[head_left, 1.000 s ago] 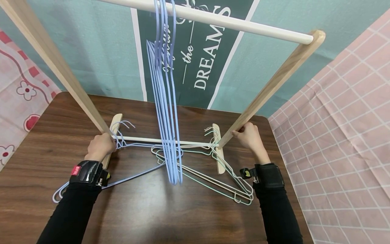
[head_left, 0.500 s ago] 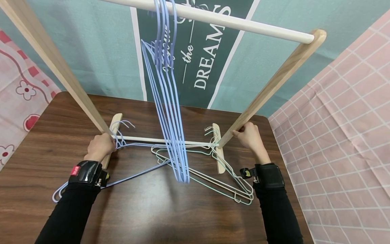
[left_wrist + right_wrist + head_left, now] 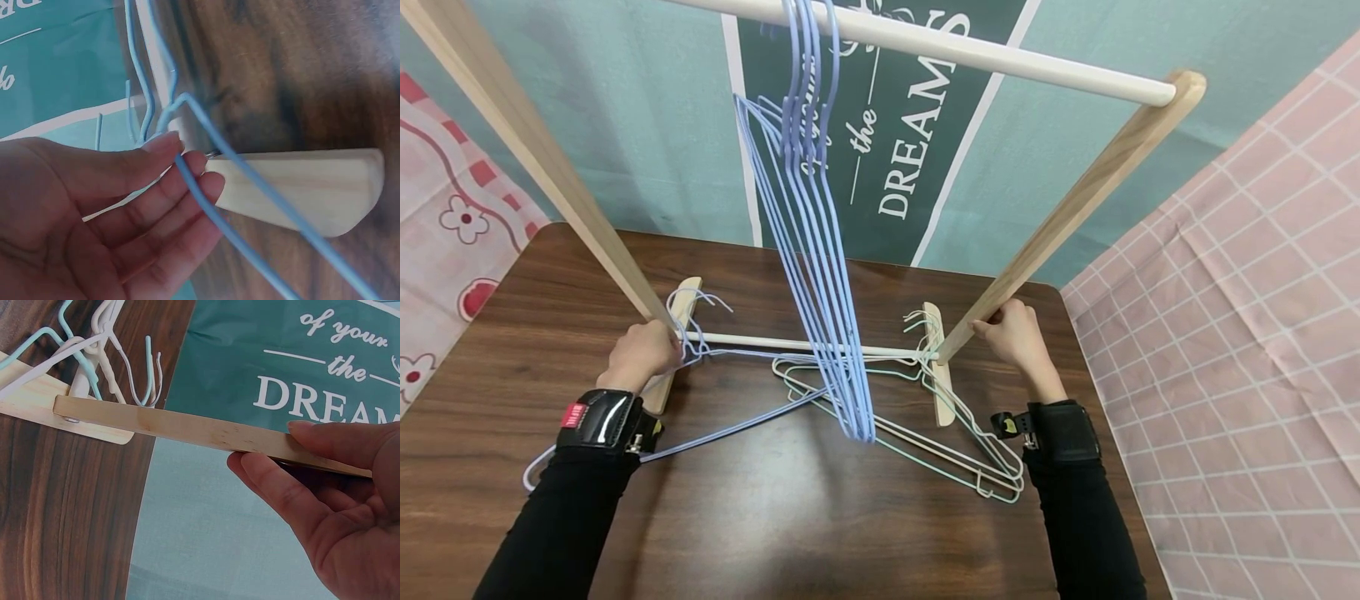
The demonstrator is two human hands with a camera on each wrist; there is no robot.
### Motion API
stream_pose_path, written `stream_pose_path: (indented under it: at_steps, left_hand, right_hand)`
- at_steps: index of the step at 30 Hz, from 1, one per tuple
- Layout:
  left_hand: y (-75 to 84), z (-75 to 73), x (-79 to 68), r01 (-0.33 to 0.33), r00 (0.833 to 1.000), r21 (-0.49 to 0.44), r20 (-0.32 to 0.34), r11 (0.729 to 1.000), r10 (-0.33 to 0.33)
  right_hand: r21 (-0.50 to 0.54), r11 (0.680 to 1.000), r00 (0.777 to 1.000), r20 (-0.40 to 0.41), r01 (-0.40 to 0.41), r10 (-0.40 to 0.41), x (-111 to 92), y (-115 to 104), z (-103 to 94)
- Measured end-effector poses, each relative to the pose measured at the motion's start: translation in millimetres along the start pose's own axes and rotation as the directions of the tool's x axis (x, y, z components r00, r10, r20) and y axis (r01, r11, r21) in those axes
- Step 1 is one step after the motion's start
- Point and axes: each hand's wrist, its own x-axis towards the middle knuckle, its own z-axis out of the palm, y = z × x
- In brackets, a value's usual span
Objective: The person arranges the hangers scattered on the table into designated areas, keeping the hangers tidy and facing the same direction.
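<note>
At the lower left of the rack my left hand [image 3: 642, 354] pinches a blue clothes hanger [image 3: 219, 222] between thumb and fingers, close to where its arms meet. Another blue hanger wire runs just beside it. My right hand [image 3: 1017, 337] holds the right wooden post [image 3: 1075, 200] of the rack near its foot, thumb on one side and fingers on the other. From the white upper rod [image 3: 962, 52] several blue hangers [image 3: 850, 400] hang in a bunch. White and mint hangers [image 3: 1000, 479] lie against the lower rod [image 3: 745, 342] at the right.
The rack stands on a dark wooden table [image 3: 760, 517], with a foot bar [image 3: 943, 408] at the right. Its left post [image 3: 535, 150] rises beside my left arm. Behind hangs a teal cloth [image 3: 647, 167] with lettering; a pink checked cloth [image 3: 1255, 333] covers the right side.
My left hand has shifted slightly left along with the blue hanger. The hanging bunch has swung, its near ends right and its far ends left. My right hand has stayed on the post.
</note>
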Motion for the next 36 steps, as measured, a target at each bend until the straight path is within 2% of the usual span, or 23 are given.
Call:
stream_pose_path:
  at_steps: [6,11,17,20,24,29,36]
  left_hand:
    - [0.5,-9.1,-3.6,-0.076,0.996,-0.045,0.043,0.996,0.078]
    - [0.9,-14.7,-5.1,-0.083,0.992,-0.099,0.085,0.992,0.092]
    - [4.2,-21.0,-7.2,-0.078,0.993,-0.112,0.079,0.991,0.088]
    - [6.0,-24.5,-7.7,-0.083,0.991,-0.114,0.097,0.99,0.094]
    - [7.8,-31.3,-8.1,-0.111,0.987,-0.084,0.106,0.99,0.119]
    - [10.8,-39.1,-9.0,-0.148,0.985,-0.069,0.083,0.987,0.154]
    - [15.6,-47.2,-12.0,-0.166,0.983,-0.077,0.065,0.983,0.171]
  right_hand:
    - [0.0,1.0,1.0,0.001,-0.004,0.004,0.6,-0.4,0.0]
    - [-0.001,1.0,1.0,-0.002,0.002,-0.002,0.9,-0.6,-0.2]
    - [-0.005,1.0,1.0,-0.003,0.007,-0.007,0.6,-0.2,-0.5]
    - [-0.002,1.0,1.0,-0.002,0.009,-0.009,0.3,0.0,-0.5]
    - [0.002,1.0,1.0,0.001,0.004,-0.004,0.3,-0.1,-0.4]
    - [0.004,1.0,1.0,0.0,-0.002,0.002,0.9,-0.1,-0.6]
    - [-0.005,1.0,1.0,-0.005,-0.001,0.001,1.4,0.3,0.1]
